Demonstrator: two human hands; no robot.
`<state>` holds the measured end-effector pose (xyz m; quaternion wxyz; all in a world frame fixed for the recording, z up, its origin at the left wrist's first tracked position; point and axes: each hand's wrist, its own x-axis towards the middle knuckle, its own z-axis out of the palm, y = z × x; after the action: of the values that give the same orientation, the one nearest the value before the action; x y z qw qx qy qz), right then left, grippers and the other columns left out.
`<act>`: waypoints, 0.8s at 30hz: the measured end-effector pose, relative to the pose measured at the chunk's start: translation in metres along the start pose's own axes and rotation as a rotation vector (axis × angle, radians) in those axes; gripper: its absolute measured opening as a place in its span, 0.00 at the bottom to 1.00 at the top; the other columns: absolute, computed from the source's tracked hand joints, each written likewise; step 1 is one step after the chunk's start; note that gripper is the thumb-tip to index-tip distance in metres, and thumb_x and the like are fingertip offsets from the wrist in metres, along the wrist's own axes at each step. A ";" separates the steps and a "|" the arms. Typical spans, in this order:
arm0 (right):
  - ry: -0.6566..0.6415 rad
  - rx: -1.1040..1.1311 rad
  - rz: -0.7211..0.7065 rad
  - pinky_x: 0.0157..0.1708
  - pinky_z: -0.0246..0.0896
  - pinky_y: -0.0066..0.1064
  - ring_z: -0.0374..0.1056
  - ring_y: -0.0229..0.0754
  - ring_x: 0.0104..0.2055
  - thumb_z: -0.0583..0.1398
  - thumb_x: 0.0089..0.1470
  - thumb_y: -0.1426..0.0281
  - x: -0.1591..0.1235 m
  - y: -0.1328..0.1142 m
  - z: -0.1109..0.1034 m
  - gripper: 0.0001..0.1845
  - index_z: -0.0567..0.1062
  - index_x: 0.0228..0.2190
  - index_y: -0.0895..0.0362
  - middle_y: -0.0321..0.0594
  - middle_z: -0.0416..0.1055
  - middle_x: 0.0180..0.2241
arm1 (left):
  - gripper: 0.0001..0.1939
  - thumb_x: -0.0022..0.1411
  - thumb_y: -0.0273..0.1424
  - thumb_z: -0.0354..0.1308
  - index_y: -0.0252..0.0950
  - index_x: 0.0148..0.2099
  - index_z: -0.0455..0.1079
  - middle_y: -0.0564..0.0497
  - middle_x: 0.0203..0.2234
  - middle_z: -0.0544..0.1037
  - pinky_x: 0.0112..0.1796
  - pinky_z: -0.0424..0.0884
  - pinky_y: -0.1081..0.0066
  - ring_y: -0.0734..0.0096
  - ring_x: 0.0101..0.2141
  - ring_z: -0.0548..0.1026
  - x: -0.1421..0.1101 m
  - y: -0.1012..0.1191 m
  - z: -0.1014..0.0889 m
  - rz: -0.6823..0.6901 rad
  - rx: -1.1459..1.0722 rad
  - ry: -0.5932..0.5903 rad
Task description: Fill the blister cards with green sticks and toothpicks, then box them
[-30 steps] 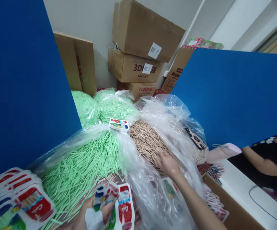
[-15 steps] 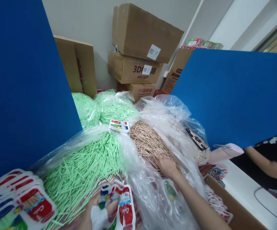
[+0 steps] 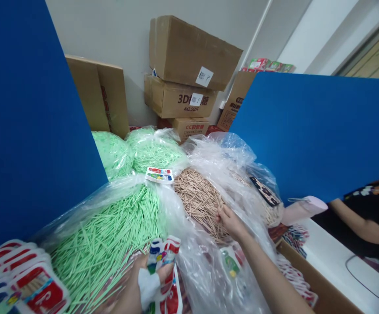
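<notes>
My left hand, with a white wrap around part of it, grips a printed plastic pouch in red, white and blue at the lower middle. Another red printed pouch shows just below it. Over a heap of thin brown sticks in a clear plastic bag, my right hand has its fingers closed on some brown sticks; how many is unclear. Left of that heap, light green sticks fill another open clear bag, close to my left hand.
Printed pouches are stacked at lower left. A flat printed pouch lies between the bags. Blue panels flank both sides; cardboard boxes stand behind. At right are a phone, a pink cylinder and another person's arm.
My right hand has lifted slightly from the brown heap, with sticks now showing at its fingertips. My left hand has shifted right, and the pouch in it is more upright. The view has shifted slightly.
</notes>
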<state>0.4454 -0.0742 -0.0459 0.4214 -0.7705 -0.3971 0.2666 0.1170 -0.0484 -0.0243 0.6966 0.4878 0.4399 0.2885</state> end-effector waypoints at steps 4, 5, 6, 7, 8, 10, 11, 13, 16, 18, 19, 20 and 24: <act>0.030 0.300 -0.009 0.26 0.64 0.32 0.67 0.39 0.25 0.54 0.51 0.49 0.002 -0.016 0.002 0.21 0.67 0.35 0.53 0.34 0.68 0.26 | 0.12 0.47 0.33 0.68 0.31 0.32 0.73 0.50 0.22 0.77 0.26 0.69 0.71 0.68 0.24 0.72 0.004 0.011 0.012 0.013 0.024 -0.089; 0.041 0.361 -0.014 0.26 0.64 0.32 0.66 0.39 0.24 0.56 0.49 0.48 0.002 -0.023 0.002 0.21 0.66 0.34 0.53 0.33 0.67 0.26 | 0.13 0.47 0.34 0.68 0.32 0.32 0.72 0.51 0.22 0.77 0.26 0.69 0.72 0.68 0.24 0.72 0.005 0.014 0.016 0.018 0.022 -0.092; 0.054 0.417 -0.020 0.25 0.64 0.32 0.66 0.38 0.23 0.57 0.48 0.48 0.002 -0.030 0.001 0.22 0.66 0.33 0.53 0.32 0.66 0.25 | 0.13 0.46 0.34 0.68 0.32 0.31 0.71 0.52 0.21 0.75 0.26 0.68 0.72 0.69 0.24 0.71 0.007 0.015 0.020 0.028 0.027 -0.096; 0.071 0.466 -0.029 0.24 0.64 0.31 0.65 0.38 0.23 0.57 0.48 0.47 0.002 -0.039 0.001 0.22 0.65 0.34 0.52 0.31 0.64 0.24 | 0.13 0.46 0.35 0.68 0.33 0.30 0.70 0.53 0.20 0.74 0.25 0.67 0.73 0.70 0.23 0.70 0.010 0.016 0.025 0.044 0.032 -0.105; 0.088 0.506 -0.039 0.24 0.63 0.31 0.64 0.37 0.23 0.58 0.47 0.47 0.001 -0.049 0.000 0.23 0.64 0.34 0.52 0.30 0.63 0.23 | 0.13 0.47 0.35 0.67 0.33 0.28 0.69 0.55 0.19 0.72 0.23 0.65 0.74 0.72 0.22 0.68 0.014 0.017 0.030 0.068 0.033 -0.118; 0.115 0.605 -0.070 0.23 0.63 0.30 0.64 0.36 0.23 0.59 0.48 0.47 -0.004 -0.074 0.000 0.23 0.64 0.35 0.51 0.28 0.61 0.24 | 0.13 0.51 0.36 0.65 0.34 0.27 0.66 0.56 0.18 0.69 0.21 0.61 0.76 0.76 0.20 0.64 0.022 0.018 0.040 0.139 0.048 -0.140; 0.121 0.663 -0.093 0.24 0.63 0.29 0.63 0.35 0.23 0.59 0.48 0.49 -0.008 -0.087 0.000 0.22 0.64 0.35 0.51 0.28 0.60 0.24 | 0.13 0.53 0.37 0.64 0.34 0.27 0.66 0.56 0.18 0.68 0.21 0.60 0.76 0.76 0.20 0.63 0.026 0.019 0.044 0.180 0.072 -0.150; 0.114 0.836 -0.160 0.25 0.63 0.27 0.63 0.33 0.24 0.62 0.49 0.54 -0.019 -0.114 0.003 0.18 0.66 0.35 0.52 0.28 0.61 0.25 | 0.12 0.55 0.37 0.62 0.34 0.28 0.67 0.55 0.20 0.69 0.23 0.61 0.75 0.75 0.21 0.65 0.033 0.021 0.051 0.282 0.147 -0.137; 0.098 0.913 -0.276 0.27 0.64 0.27 0.63 0.32 0.25 0.61 0.53 0.58 -0.035 -0.143 0.011 0.13 0.67 0.36 0.52 0.29 0.61 0.25 | 0.12 0.56 0.35 0.61 0.34 0.26 0.67 0.54 0.22 0.70 0.26 0.63 0.74 0.71 0.24 0.67 0.040 0.026 0.058 0.424 0.298 -0.082; 0.109 0.843 -0.332 0.28 0.64 0.27 0.64 0.33 0.26 0.58 0.56 0.58 -0.043 -0.151 0.018 0.11 0.67 0.37 0.52 0.30 0.62 0.26 | 0.13 0.56 0.34 0.60 0.35 0.24 0.65 0.54 0.21 0.70 0.26 0.62 0.73 0.70 0.25 0.67 0.042 0.029 0.061 0.485 0.392 -0.054; 0.121 0.793 -0.352 0.28 0.64 0.28 0.64 0.33 0.26 0.57 0.58 0.58 -0.046 -0.151 0.022 0.11 0.67 0.38 0.51 0.31 0.63 0.27 | 0.13 0.57 0.34 0.59 0.35 0.24 0.64 0.54 0.21 0.69 0.27 0.62 0.73 0.69 0.25 0.67 0.042 0.031 0.062 0.507 0.436 -0.047; 0.129 0.740 -0.366 0.28 0.64 0.28 0.64 0.34 0.27 0.56 0.59 0.58 -0.049 -0.150 0.025 0.11 0.66 0.38 0.51 0.31 0.63 0.27 | 0.13 0.58 0.34 0.58 0.36 0.24 0.64 0.54 0.22 0.69 0.27 0.62 0.73 0.69 0.25 0.67 0.042 0.032 0.063 0.526 0.473 -0.043; 0.126 0.560 -0.404 0.31 0.65 0.30 0.65 0.36 0.29 0.52 0.62 0.58 -0.054 -0.143 0.033 0.11 0.65 0.40 0.52 0.33 0.64 0.28 | 0.11 0.60 0.33 0.56 0.36 0.26 0.64 0.53 0.23 0.70 0.28 0.62 0.72 0.68 0.26 0.68 0.044 0.032 0.067 0.581 0.547 -0.044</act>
<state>0.3362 -0.0579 0.0647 0.6843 -0.5458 -0.4262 0.2283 0.1976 -0.0291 -0.0002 0.4397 0.7655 0.3292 0.3350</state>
